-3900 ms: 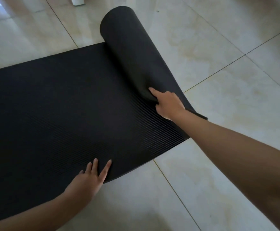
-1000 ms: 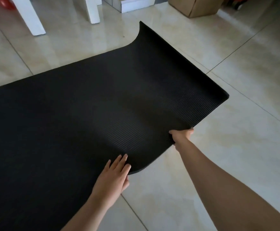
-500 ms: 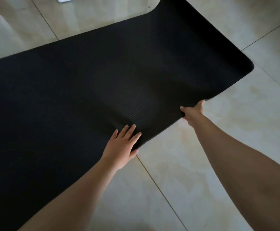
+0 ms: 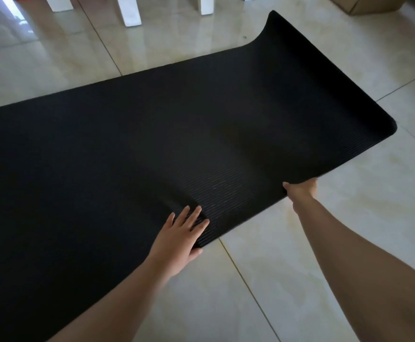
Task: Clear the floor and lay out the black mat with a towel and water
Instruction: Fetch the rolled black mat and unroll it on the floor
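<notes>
The black ribbed mat (image 4: 132, 144) lies unrolled across the pale tiled floor, running from the left edge to the right. Its right end curls upward, highest at the far corner. My left hand (image 4: 181, 235) lies flat on the mat at its near edge, fingers spread, thumb at the edge. My right hand (image 4: 301, 191) grips the near edge further right, thumb on top, fingers hidden underneath, holding that part slightly off the floor. No towel or water is in view.
White furniture legs (image 4: 128, 11) stand on the floor beyond the mat at the top. A cardboard box (image 4: 371, 3) sits at the top right corner. Glossy tiles (image 4: 300, 267) surround the mat on the near and right sides.
The roll seen 3.9 s ago is fully unrolled. Over the last second both hands keep their places on the near edge; only my view has shifted up and back.
</notes>
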Demonstrator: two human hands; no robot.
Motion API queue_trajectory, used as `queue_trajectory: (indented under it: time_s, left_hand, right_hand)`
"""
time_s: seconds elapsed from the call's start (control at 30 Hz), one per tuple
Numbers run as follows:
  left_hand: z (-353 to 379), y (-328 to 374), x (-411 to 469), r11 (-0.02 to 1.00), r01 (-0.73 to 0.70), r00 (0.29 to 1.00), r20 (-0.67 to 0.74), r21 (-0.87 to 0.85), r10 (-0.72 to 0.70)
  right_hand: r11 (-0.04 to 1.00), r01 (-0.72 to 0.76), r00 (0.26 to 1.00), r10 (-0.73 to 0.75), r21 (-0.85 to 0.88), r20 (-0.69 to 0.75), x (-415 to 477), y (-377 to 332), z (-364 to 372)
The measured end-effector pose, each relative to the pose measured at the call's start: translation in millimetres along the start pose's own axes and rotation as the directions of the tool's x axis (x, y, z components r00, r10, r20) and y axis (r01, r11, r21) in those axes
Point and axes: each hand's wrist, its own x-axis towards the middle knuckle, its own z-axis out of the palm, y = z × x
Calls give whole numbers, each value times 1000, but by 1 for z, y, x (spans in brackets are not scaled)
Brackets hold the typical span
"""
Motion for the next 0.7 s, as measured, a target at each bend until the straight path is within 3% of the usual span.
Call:
queue_trajectory:
  time_s: [0.1, 0.17, 0.23, 0.33, 0.47, 0.57, 0.7]
  left_hand:
    - [-7, 3, 1, 1000, 16, 1000, 2, -22, -15]
    - [-14, -3, -3, 999, 39, 998, -47, -30, -41]
    - [-22, -15, -8, 995, 98, 988, -116, -30, -101]
    - [-42, -49, -11, 978, 208, 961, -182, -18, -208]
    - [-85, -112, -24, 932, 361, 908, -234, 22, -346]
    - [-122, -125, -48, 899, 435, 891, -165, 51, -422]
    - [-174, -112, -104, 904, 427, 898, -112, -18, -426]
  right_hand:
    - [940, 120, 992, -127, -321, -1, -25, -2, 3]
    - [809, 292, 953, -290, -510, 86, -45, -1, 13]
    - [672, 469, 879, -422, -574, 224, -66, -2, 23]
    - [503, 701, 711, -552, -506, 436, -92, -17, 36]
    - [364, 853, 521, -610, -373, 597, -136, -62, 47]
    - [332, 887, 462, -655, -321, 598, -172, -91, 40]
    - [325, 900, 436, -649, -290, 624, -239, -129, 9]
